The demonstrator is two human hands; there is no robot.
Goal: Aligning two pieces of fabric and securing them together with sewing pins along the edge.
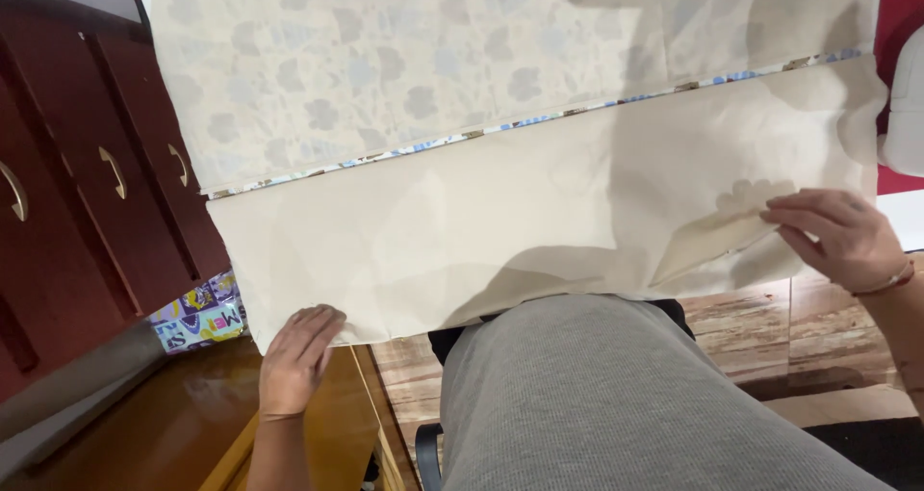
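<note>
Pinching thin cream cloth (539,231) across lap, right hand (842,236) folds its soft corner; left hand (294,356) open, flat on lower edge; printed hem strip (520,125), dark wooden cabinet (87,183) left.

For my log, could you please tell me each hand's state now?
Left hand: open, flat on the cream folded fabric.
Right hand: pinching that fabric's fold.

Spread across the desk (192,424) and over the knee (616,404): cloth (500,212), left hand (296,356) at its near left corner, right hand (842,236) on its right edge. Left of it, cabinet (87,193); below that corner, patterned box (197,318).
</note>
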